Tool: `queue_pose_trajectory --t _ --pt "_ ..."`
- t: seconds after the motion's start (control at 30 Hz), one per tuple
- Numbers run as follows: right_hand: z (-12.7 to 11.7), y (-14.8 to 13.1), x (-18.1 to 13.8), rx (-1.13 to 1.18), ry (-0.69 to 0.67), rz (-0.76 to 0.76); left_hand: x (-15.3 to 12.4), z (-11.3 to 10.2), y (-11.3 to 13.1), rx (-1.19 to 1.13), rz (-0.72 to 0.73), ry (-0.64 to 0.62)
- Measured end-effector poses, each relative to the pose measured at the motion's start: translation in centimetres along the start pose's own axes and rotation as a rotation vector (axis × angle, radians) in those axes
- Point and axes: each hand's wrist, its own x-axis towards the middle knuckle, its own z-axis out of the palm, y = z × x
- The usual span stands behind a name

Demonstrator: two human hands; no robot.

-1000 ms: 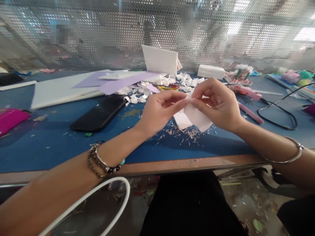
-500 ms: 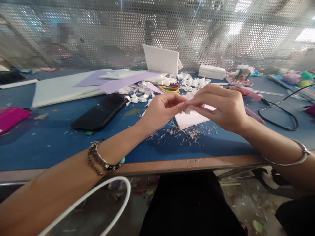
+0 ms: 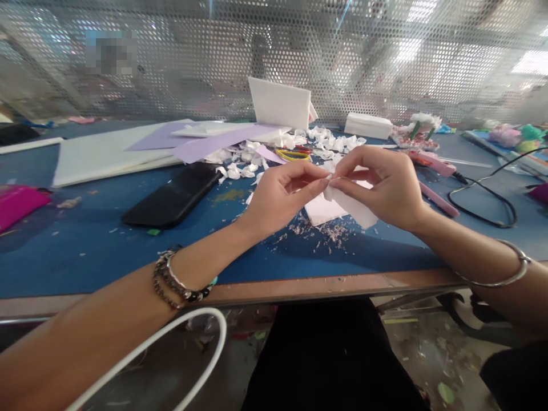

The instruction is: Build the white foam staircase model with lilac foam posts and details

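Observation:
My left hand (image 3: 285,194) and my right hand (image 3: 379,185) meet above the blue table, thumbs and fingertips pinched together. Between them is a thin piece of white paper (image 3: 355,208), gathered at the fingertips, with a loose flap hanging below my right hand. Beneath the hands lies a small white pad (image 3: 321,210), partly covered by the paper and fingers. Small pale shavings (image 3: 331,235) are scattered in front of the pad. Just behind the hands is a heap of curled white paper pieces (image 3: 244,160), with yellow-handled scissors (image 3: 293,154) among them.
A black phone (image 3: 173,197) lies left of the hands, before white and lilac sheets (image 3: 107,154). To the right are a pink glue gun (image 3: 436,164) and its black cord (image 3: 483,211). A white board (image 3: 280,104) stands before the perforated metal screen (image 3: 192,63).
The right fingers have turned and lifted slightly, and the paper's loose flap now hangs down in view below them. The left hand still pinches at nearly the same spot.

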Motion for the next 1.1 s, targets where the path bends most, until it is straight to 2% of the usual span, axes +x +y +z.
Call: queue_pose_trajectory --t 0.13,0.33,0.53,0.73,0.9,1.1 --pt "0.31 -0.19 -0.13 0.091 0.039 0.029 -0.15 -0.01 0.15 -0.017 0.048 -0.009" --pt "0.15 -0.59 0.12 0.119 0.074 0.074 0.16 -0.10 0.05 -0.043 0.036 -0.009" --pt "-0.15 -0.62 0.53 0.121 0.043 0.101 0.43 -0.20 -0.14 -0.133 0.135 -0.041" --pt "0.11 -0.48 0.38 0.234 0.051 0.130 0.49 -0.44 -0.49 -0.135 0.166 -0.019" --pt "0.05 -0.76 0.46 0.332 0.022 0.120 0.50 -0.77 -0.06 -0.158 0.135 -0.041" --pt "0.04 -0.98 0.42 0.371 -0.015 0.159 0.44 -0.74 0.24 -0.143 0.090 0.014"
